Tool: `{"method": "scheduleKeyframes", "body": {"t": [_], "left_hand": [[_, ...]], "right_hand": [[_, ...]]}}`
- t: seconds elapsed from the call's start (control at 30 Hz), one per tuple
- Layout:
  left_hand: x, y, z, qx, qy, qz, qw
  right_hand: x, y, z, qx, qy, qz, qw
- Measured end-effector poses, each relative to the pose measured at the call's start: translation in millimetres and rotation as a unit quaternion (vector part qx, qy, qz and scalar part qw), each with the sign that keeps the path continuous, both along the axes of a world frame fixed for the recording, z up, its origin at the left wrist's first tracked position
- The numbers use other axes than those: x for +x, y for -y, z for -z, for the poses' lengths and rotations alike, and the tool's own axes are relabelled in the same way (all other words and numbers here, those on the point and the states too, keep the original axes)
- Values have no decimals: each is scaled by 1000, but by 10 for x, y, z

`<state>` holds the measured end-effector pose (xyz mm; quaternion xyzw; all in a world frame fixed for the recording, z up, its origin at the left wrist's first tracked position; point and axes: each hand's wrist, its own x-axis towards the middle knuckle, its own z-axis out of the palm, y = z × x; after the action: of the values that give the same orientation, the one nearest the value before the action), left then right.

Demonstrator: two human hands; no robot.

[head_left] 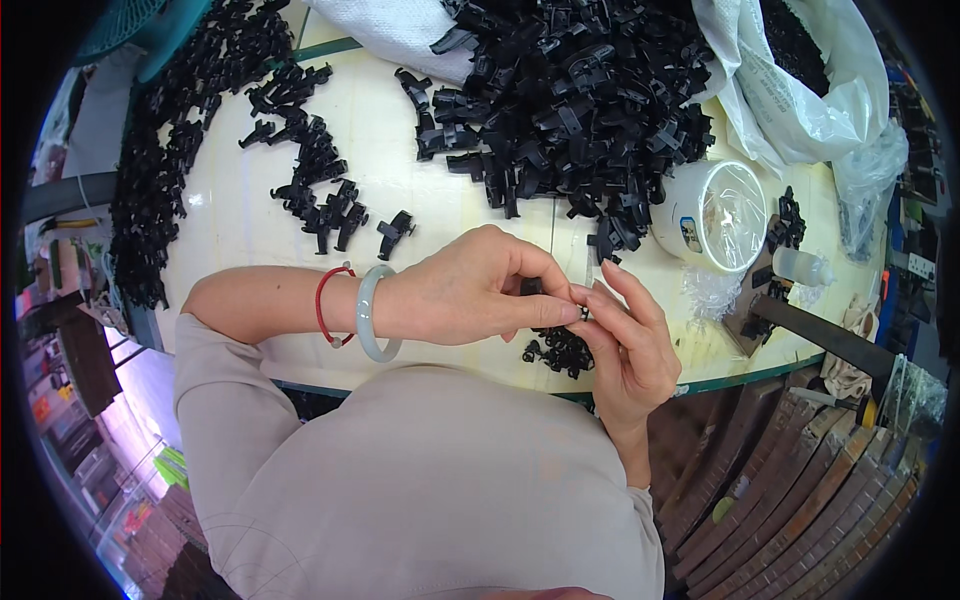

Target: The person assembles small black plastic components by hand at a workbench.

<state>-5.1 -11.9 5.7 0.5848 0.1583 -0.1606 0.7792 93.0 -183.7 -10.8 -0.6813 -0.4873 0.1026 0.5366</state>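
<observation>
Left hand [470, 290] is reaching across, fingers pinching a small black clip [583, 312]. Right hand [630, 345] is meeting it at three o'clock, fingertips pressing the same clip above the tabletop [400, 150].

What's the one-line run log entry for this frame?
left hand: pinching small black part | right hand: pinching same part | big black parts pile behind | small pile under hands | white tub right

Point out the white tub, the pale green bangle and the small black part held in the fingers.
white tub [682, 215]: head view, on its white side wall.
pale green bangle [367, 318]: head view, on the band across the left wrist.
small black part [583, 313]: head view, on the bit showing between both hands' fingers.
</observation>
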Motion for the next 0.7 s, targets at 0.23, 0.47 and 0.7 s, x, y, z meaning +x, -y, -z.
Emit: {"method": "scheduleKeyframes", "body": {"t": [0.23,0.47,0.7], "left_hand": [[19,23,20,0,-8,7,1000],[5,16,31,-5,26,35,999],[14,-69,-20,-3,33,49,998]], "right_hand": [[46,75,-51,-37,-91,-3,995],[174,121,-213,-56,-122,61,989],[876,-1,-537,-85,230,176,953]]}}
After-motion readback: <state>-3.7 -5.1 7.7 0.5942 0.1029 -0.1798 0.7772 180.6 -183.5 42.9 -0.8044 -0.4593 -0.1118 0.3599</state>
